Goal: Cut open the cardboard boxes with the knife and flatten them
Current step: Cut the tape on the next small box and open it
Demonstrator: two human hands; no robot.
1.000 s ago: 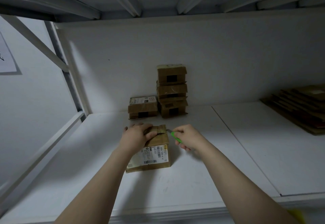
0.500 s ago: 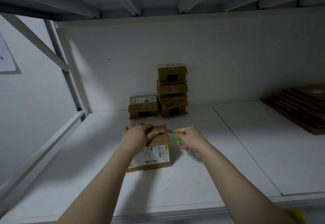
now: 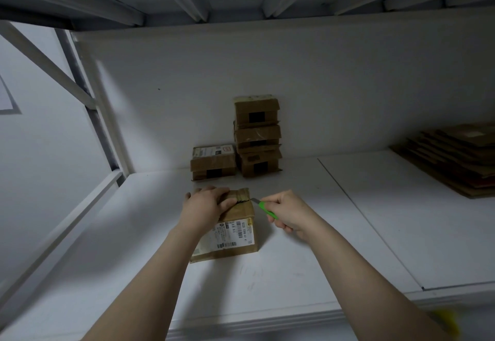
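A cardboard box (image 3: 238,231) lies on the white shelf (image 3: 294,273), in the near middle part of it. The box has a white label (image 3: 233,235) with barcodes on its top side. Brown tape covers the far part of the top, and there is a dark, uneven slit in the tape.

The left hand (image 3: 207,205) lies on the far left part of this box and holds it down. Its fingers are bent over the far edge of the box, and the thumb presses on the top, just beside the slit. The right hand (image 3: 290,213) is at the right of the box. Its fingers are closed around the green handle of a knife (image 3: 265,210). The metal blade points to the left and touches the right edge of the box top, at the end of the slit.

At the far side of the shelf, against the white back wall, three closed boxes (image 3: 257,137) stand one on another. One more box (image 3: 213,162) stands just beside this stack, on its left. Far to the right lies a pile of flat cardboard sheets (image 3: 452,158). It is well apart from the box under the hands.

At the near right corner, below the shelf edge, there is something yellow (image 3: 446,322), too blurred to tell what it is.
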